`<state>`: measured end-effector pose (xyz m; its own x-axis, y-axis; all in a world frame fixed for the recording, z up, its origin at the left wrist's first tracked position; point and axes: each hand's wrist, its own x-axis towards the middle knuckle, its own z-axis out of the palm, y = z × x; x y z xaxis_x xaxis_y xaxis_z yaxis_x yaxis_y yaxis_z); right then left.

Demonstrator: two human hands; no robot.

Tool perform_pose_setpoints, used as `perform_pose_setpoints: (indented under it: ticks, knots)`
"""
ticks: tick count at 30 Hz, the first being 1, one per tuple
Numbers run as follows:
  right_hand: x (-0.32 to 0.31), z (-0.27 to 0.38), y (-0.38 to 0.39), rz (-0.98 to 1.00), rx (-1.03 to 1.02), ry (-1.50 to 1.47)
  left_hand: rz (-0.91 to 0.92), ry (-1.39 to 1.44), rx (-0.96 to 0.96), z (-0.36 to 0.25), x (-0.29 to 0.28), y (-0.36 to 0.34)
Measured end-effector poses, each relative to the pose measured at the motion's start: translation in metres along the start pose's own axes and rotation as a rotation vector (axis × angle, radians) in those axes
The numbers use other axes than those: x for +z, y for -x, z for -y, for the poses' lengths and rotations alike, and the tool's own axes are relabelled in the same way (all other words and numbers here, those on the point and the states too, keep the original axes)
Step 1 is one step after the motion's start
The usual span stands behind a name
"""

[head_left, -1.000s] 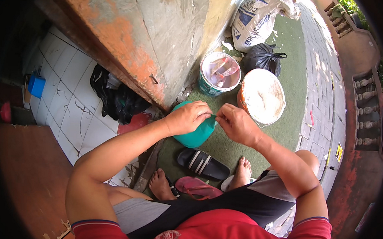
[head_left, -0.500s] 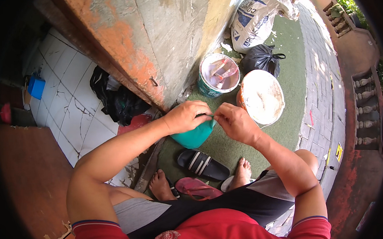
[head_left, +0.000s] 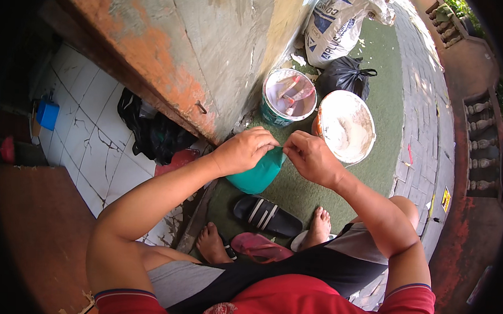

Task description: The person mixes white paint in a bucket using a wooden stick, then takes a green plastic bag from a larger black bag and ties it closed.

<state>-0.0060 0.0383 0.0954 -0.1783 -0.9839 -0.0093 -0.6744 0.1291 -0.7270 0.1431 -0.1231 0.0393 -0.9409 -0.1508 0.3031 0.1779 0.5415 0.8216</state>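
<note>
A rounded, smooth teal-green bag hangs or rests just above the green floor covering, partly behind my hands. My left hand has its thumb and fingers pinched on the upper edge of it. Close on the right, my right hand pinches the bag's corner between thumb and fingertips. Only a small gap parts the fingertips of both hands. What the bag contains is hidden.
Ahead stand a bucket with brushes lying in it and a white bucket of pale powder or paste. Beyond are a black plastic bag and a white sack. Sandals lie by my feet; a wall rises left.
My left hand's fingers have closed in more around the bag's edge, and both hands have risen very slightly. The bag stays nearly in place.
</note>
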Motion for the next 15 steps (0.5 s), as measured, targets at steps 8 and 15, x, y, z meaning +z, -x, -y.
perform_pose_setpoints:
  ticks: [8,15]
  knots:
    - [-0.001,0.002,-0.003,-0.015,0.017,0.006,0.074,-0.035,-0.109,0.0,-0.006,-0.006]
    - [0.004,0.003,0.001,-0.018,-0.061,0.099,0.027,-0.086,-0.019,-0.005,-0.002,-0.001]
